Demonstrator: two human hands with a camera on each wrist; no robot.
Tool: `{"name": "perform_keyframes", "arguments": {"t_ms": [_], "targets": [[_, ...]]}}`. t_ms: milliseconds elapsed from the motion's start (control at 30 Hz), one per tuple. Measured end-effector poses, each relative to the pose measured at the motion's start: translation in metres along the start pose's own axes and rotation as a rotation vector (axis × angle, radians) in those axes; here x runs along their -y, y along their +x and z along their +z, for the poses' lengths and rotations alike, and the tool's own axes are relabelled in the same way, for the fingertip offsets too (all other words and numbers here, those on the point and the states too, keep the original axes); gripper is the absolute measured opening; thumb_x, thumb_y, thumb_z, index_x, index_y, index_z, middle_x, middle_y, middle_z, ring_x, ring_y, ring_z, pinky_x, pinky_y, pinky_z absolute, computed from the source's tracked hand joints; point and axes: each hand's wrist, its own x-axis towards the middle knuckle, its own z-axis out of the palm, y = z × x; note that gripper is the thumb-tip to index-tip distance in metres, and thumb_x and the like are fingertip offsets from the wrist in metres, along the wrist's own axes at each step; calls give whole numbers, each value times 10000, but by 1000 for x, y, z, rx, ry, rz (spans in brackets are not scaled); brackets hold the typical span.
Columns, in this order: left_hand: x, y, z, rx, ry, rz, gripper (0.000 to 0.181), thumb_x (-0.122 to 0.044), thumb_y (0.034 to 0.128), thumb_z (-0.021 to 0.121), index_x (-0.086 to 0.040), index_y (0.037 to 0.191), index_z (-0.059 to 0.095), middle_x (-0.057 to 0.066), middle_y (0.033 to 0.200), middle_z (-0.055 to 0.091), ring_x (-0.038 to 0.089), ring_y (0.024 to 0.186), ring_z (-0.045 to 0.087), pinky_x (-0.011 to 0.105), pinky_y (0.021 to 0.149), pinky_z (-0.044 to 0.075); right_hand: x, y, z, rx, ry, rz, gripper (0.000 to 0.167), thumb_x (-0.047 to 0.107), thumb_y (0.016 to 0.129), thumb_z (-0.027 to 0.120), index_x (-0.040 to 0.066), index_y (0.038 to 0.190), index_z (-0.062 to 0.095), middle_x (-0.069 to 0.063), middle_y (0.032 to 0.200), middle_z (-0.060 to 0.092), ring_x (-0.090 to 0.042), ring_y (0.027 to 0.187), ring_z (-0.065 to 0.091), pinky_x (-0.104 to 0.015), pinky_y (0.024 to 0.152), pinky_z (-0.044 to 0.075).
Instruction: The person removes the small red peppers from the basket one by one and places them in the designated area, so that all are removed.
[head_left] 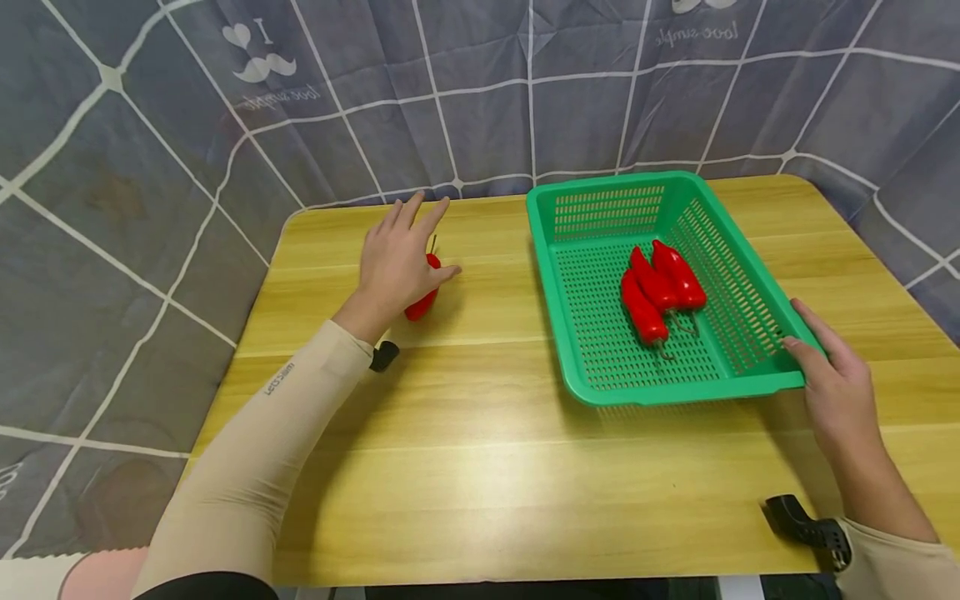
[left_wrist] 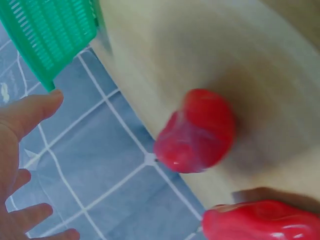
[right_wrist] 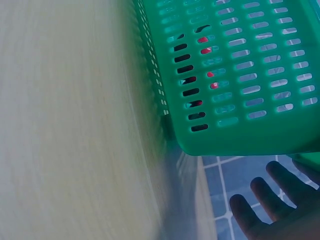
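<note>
My left hand (head_left: 397,262), fingers spread, hovers above a red pepper (head_left: 422,307) on the wooden table and partly hides it. In the left wrist view, the thumb and fingers (left_wrist: 31,220) are apart from two red peppers, one rounded pepper (left_wrist: 200,135) and another pepper (left_wrist: 265,220) at the lower edge. At the right, my right hand (head_left: 836,387) grips the rim of a green plastic basket (head_left: 570,333) near its front right corner, thumb over the rim. Three red peppers (head_left: 656,292) with thin stems lie together inside the basket.
The wooden table (head_left: 480,475) has its far edge against a grey curtain (head_left: 487,108) with white grid lines. Black wrist straps, one at the right wrist (head_left: 810,529), sit by both sleeves. The basket takes up the table's right half.
</note>
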Motion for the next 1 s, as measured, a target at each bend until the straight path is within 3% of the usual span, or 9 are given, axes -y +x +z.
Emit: {"name": "perform_keyframes", "arguments": {"t_ms": [500, 667, 867, 1000], "targets": [[-41, 21, -17, -92, 35, 214, 851, -544, 844, 759, -257, 1560, 399, 112, 1614, 307, 355, 1450, 326, 517, 1147, 292, -1, -1, -2, -24, -39, 7, 480, 214, 1034, 559, 274, 1505, 486, 112, 1516, 446, -29, 1315, 402, -35, 905, 343], [-58, 29, -21, -76, 34, 297, 830, -537, 862, 746, -242, 1558, 403, 101, 1609, 322, 314, 1461, 317, 481, 1167, 256, 0, -1, 0, -24, -41, 2, 483, 212, 1034, 561, 260, 1508, 484, 112, 1511, 454, -28, 1308, 411, -40, 905, 349], [-81, 41, -26, -47, 49, 449, 824, -516, 857, 765, -225, 1547, 422, 98, 1592, 354, 299, 1471, 299, 457, 1187, 205, 0, -1, 1, -24, -77, -18, 483, 211, 1039, 549, 262, 1514, 473, 125, 1509, 453, -23, 1319, 399, -33, 928, 329], [-96, 46, -30, 7, 77, 550, 822, -498, 847, 782, -234, 1543, 430, 95, 1579, 379, 280, 1470, 298, 459, 1190, 183, 0, -1, 2, -25, -97, -33, 481, 210, 1041, 546, 256, 1514, 473, 133, 1508, 454, -22, 1333, 391, -33, 943, 320]]}}
